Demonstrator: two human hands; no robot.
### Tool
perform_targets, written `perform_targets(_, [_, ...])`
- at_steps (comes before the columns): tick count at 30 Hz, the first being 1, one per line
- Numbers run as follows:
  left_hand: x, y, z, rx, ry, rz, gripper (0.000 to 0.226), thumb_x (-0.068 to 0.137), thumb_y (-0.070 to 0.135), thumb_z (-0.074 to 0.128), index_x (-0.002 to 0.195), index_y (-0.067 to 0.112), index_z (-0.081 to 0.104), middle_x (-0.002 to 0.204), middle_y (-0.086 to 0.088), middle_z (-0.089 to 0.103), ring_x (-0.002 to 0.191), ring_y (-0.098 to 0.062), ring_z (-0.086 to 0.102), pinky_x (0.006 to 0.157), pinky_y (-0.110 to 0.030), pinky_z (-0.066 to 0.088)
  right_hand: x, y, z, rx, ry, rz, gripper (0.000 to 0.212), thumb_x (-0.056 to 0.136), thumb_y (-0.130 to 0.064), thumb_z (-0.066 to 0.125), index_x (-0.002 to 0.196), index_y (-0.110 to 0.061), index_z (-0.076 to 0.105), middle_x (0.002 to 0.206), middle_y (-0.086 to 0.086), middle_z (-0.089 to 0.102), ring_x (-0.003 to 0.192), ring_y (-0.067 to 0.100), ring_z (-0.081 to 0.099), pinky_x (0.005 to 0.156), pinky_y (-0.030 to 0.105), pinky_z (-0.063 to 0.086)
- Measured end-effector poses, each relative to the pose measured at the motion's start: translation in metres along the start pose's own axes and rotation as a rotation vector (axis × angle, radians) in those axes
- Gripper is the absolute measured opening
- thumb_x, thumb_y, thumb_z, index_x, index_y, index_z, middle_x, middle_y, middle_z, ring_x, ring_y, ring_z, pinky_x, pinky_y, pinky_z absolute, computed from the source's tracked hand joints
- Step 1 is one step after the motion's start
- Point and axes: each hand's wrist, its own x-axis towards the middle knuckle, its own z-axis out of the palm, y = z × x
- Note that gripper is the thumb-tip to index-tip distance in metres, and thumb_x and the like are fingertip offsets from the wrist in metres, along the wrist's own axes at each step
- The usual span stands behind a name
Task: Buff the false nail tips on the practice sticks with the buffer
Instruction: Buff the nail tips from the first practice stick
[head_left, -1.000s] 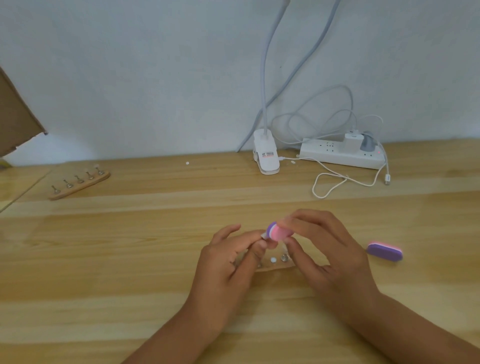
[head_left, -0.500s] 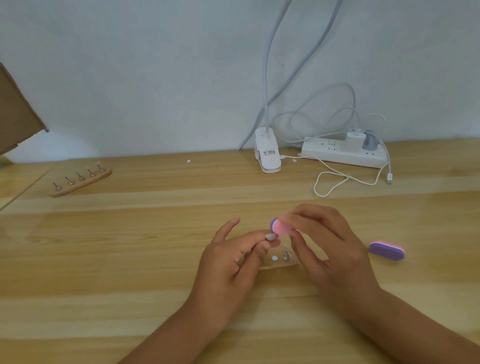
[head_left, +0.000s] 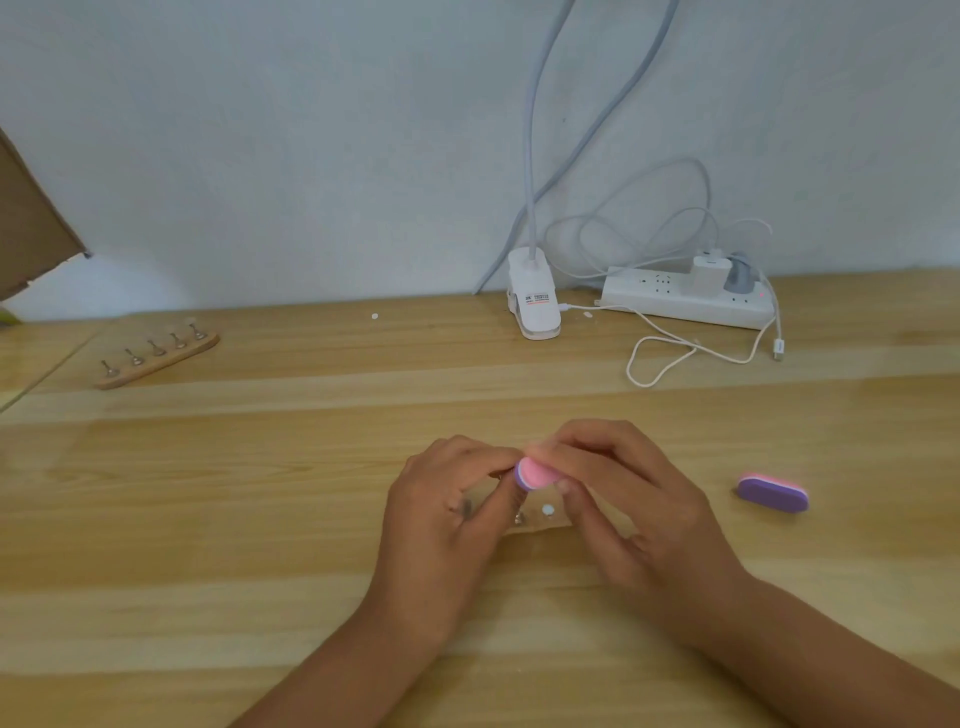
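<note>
**A:** Hands?

**B:** Together, well in front of the white lamp clip (head_left: 535, 299), low over the wooden table (head_left: 260, 519). Right hand (head_left: 639, 509) pinches the pink-and-purple buffer (head_left: 535, 475), thumb under, fingers over, pink face toward the camera. Left hand (head_left: 447, 525) is curled, fingertips touching the buffer's left end.

**A:** What's the left one holding?

**B:** A practice stick (head_left: 502, 475), I think. Only a sliver shows between fingertips and buffer. The nail tip on it is hidden.

**A:** Under the hands?

**B:** A wooden holder (head_left: 540, 527), mostly covered. One white nail tip (head_left: 546, 510) shows on it, just below the buffer.

**A:** Other gear?

**B:** A second buffer (head_left: 774, 492) lies flat in front of the clip and off to its right, apart from the right hand. A second wooden holder (head_left: 156, 358) with five sticks sits far left of the clip. A power strip (head_left: 685, 304) is just right of the clip, against the wall, cables looped round it.
</note>
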Motion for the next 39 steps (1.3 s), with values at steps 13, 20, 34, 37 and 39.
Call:
perform_targets(13, [0.000, -0.002, 0.001, -0.008, -0.025, 0.026, 0.014, 0.085, 0.038, 0.060, 0.088, 0.031, 0.072, 0.085, 0.013, 0.065, 0.083, -0.012, 0.061, 0.074, -0.039, 0.048, -0.003, -0.001, 0.000, -0.038, -0.061, -0.071, 0.037, 0.091, 0.009, 0.056, 0.122, -0.006, 0.069, 0.117, 0.013, 0.063, 0.108, 0.018, 0.063, 0.092, 0.024, 0.050])
perform_targets(20, [-0.001, -0.003, 0.000, -0.021, -0.029, 0.022, 0.014, 0.085, 0.036, 0.062, 0.088, 0.030, 0.073, 0.086, 0.014, 0.066, 0.084, -0.012, 0.061, 0.072, -0.038, 0.048, -0.003, -0.003, -0.001, -0.025, -0.074, -0.055, 0.039, 0.088, 0.012, 0.058, 0.122, -0.005, 0.069, 0.116, 0.014, 0.063, 0.107, 0.018, 0.063, 0.091, 0.024, 0.050])
perform_targets(34, [0.000, -0.002, 0.001, -0.008, -0.039, -0.003, 0.013, 0.084, 0.036, 0.061, 0.084, 0.031, 0.073, 0.083, 0.015, 0.065, 0.082, -0.012, 0.062, 0.071, -0.023, 0.045, -0.001, 0.000, -0.003, 0.015, -0.065, 0.002, 0.038, 0.087, 0.013, 0.061, 0.119, -0.005, 0.071, 0.116, 0.008, 0.062, 0.107, 0.017, 0.063, 0.086, 0.028, 0.052])
perform_targets(37, [0.000, -0.001, 0.000, -0.017, -0.053, -0.003, 0.014, 0.081, 0.035, 0.058, 0.084, 0.033, 0.072, 0.084, 0.016, 0.066, 0.084, -0.011, 0.063, 0.073, -0.022, 0.046, -0.003, -0.001, -0.002, 0.006, -0.093, -0.042, 0.039, 0.089, 0.012, 0.058, 0.121, -0.007, 0.071, 0.119, 0.008, 0.062, 0.109, 0.016, 0.062, 0.090, 0.023, 0.049])
perform_targets(39, [0.000, -0.001, 0.001, 0.000, -0.046, -0.022, 0.012, 0.083, 0.034, 0.063, 0.085, 0.029, 0.074, 0.084, 0.015, 0.066, 0.084, -0.011, 0.063, 0.074, -0.025, 0.046, -0.001, 0.002, -0.003, -0.006, -0.051, 0.019, 0.040, 0.086, 0.014, 0.060, 0.119, -0.006, 0.071, 0.118, 0.007, 0.062, 0.110, 0.015, 0.062, 0.089, 0.026, 0.051])
